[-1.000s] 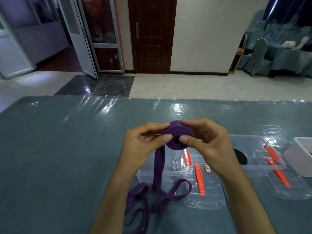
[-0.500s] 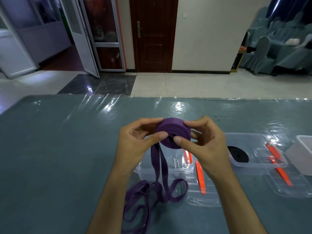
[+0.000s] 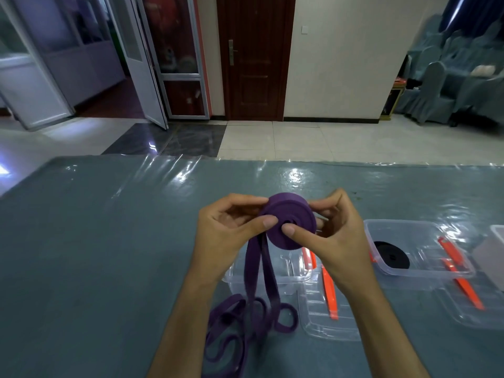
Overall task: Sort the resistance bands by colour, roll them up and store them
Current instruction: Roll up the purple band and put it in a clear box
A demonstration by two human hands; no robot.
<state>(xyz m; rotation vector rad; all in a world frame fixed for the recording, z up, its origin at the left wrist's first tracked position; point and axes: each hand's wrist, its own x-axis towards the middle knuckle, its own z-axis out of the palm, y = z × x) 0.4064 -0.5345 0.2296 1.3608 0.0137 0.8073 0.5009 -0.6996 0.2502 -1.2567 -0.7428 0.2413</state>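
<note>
A purple resistance band point(image 3: 289, 222) is partly wound into a thick roll held above the table. My left hand point(image 3: 226, 233) pinches the roll's left side with thumb and fingers. From the right, my right hand point(image 3: 332, 238) grips it, thumb on the roll's face near the centre hole. The unrolled tail point(image 3: 256, 271) hangs down and lies in loose loops point(image 3: 245, 323) on the table in front of me. A rolled black band point(image 3: 391, 255) lies in a clear plastic box point(image 3: 425, 274) to the right.
A second clear box point(image 3: 275, 271) sits under my hands, partly hidden. Two clear lids with orange clips point(image 3: 330, 293) point(image 3: 463, 285) lie beside the boxes. A white container point(image 3: 491, 249) stands at the right edge. The table point(image 3: 109, 241) has a teal cloth under clear film.
The roll has grown slightly as both hands turned it, drawing up more of the tail. The view shifted a little, showing the black roll in the right box more fully.
</note>
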